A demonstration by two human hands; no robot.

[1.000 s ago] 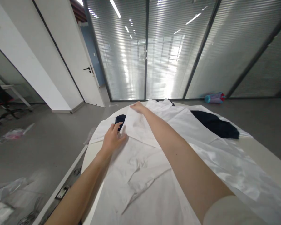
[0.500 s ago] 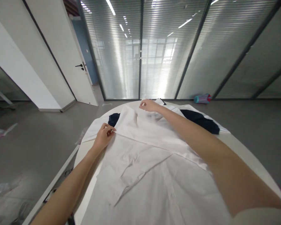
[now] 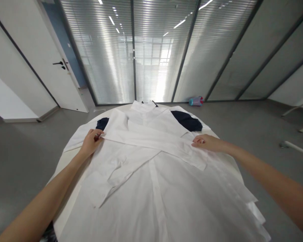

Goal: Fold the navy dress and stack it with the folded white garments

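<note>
A white button-up shirt point(image 3: 181, 188) lies spread over the round table, collar at the far edge and hem towards me. Both its sleeves are folded in across the body, one over the other. My left hand point(image 3: 93, 140) pinches the shirt's left edge near the shoulder. At the opposite edge, my right hand point(image 3: 204, 142) has its fingers closed at the cloth near the other sleeve fold. Dark navy cloth point(image 3: 187, 121) shows from beneath the shirt on both sides, along with more white fabric.
The round white table point(image 3: 70, 191) shows its rim at the left. Past it stands a glass partition point(image 3: 151, 60) with blinds. A blue and pink container point(image 3: 196, 101) lies on the floor by the partition. A white door point(image 3: 50, 64) stands ajar; white furniture legs point(image 3: 299, 149) are at right.
My right hand has moved from near the collar to the shirt's right edge, uncovering the collar. My left hand keeps its pinch at the left edge. The view has shifted right.
</note>
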